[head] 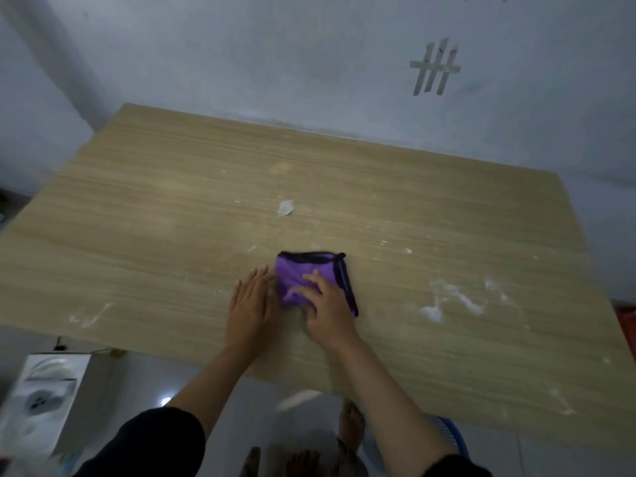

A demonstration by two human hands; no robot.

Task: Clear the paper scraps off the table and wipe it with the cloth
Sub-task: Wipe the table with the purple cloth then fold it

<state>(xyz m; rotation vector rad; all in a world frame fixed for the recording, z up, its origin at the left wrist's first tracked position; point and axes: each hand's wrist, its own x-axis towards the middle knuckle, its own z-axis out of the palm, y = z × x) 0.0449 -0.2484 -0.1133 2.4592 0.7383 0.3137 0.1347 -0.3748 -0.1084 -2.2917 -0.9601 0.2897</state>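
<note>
A folded purple cloth [303, 273] with a black hem lies on the wooden table [155, 218], a little in front of its middle. My right hand [327, 304] rests on the cloth's near half and presses it down, fingers bent over the fabric. Flat on the table just left of the cloth lies my left hand [249, 301], fingers together and pointing away, its fingertips at the cloth's left edge. One crumpled white paper scrap [285, 208] sits beyond the cloth near the table's centre. Tiny white bits [407, 251] are scattered to the right.
White smears [457, 301] streak the table at the right, and a fainter one [91, 316] marks the near left edge. A grey wall backs the table. On the floor at the left stands a white box [44, 404]. Bare feet [351, 421] show under the table's near edge.
</note>
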